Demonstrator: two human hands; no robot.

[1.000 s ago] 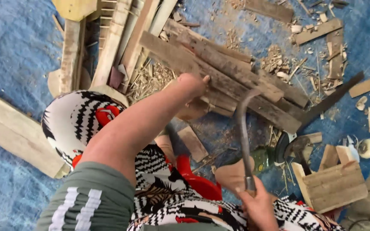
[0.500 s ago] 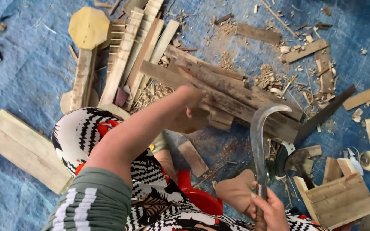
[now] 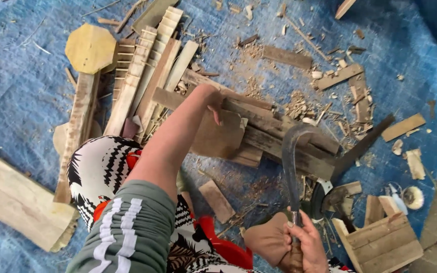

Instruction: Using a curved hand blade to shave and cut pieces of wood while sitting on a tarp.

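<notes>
The person sits over a blue tarp (image 3: 21, 101) strewn with offcuts and shavings, and the flat brown board (image 3: 218, 136) standing in the middle of it all is the thing to steer by. The left hand (image 3: 211, 101) is closed over that board's top edge, fingers curled down its near face, holding it on edge against the long dark planks (image 3: 279, 136) that run off to the right of it. The right hand (image 3: 307, 242) sits well below and to the right of the board, fist wrapped tight around the handle of a curved blade (image 3: 290, 162) – a sickle-like knife whose long axis runs nearly straight up from the fist, its hooked tip bending over just right of the board. So the board lies up and to the left of the blade hand, with the left hand far the nearer of the two – it is already on it. Left of the board a fan of pale slats (image 3: 147, 76) leans away, topped by an eight-sided wooden piece (image 3: 91, 48); far down to the board's right stands a small wooden crate (image 3: 383, 240), beside a dark tool I cannot make out clearly
</notes>
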